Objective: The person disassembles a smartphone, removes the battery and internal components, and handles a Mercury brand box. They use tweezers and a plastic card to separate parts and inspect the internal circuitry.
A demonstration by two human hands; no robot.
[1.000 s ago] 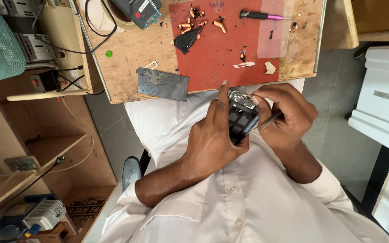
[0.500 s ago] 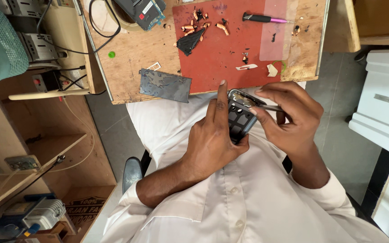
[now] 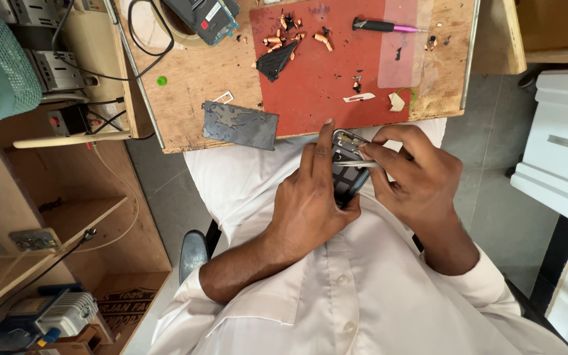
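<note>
Opened phone frame held over the lap, just short of the bench edge.

Left hand (image 3: pixel 310 204) cradled the stripped phone frame (image 3: pixel 348 169) from below, forefinger laid along its side, likely to steady it; right hand (image 3: pixel 415 174) pinched slim metal tweezers (image 3: pixel 361 162), tips down inside the frame's upper end; the red work mat (image 3: pixel 323 72) lay close ahead with small loose parts (image 3: pixel 284 39) and a pink-tipped screwdriver (image 3: pixel 382 27), apparently kept within reach; a dark back panel (image 3: pixel 240 125) sat set aside beside the mat.

— How are the person's hands placed?
— The left hand (image 3: pixel 310 197) lies palm down, fingers stretched forward, forearm bare.
— And the other?
— The right hand (image 3: pixel 415 174) curls inward, fingertips pinched together beside the left.
</note>
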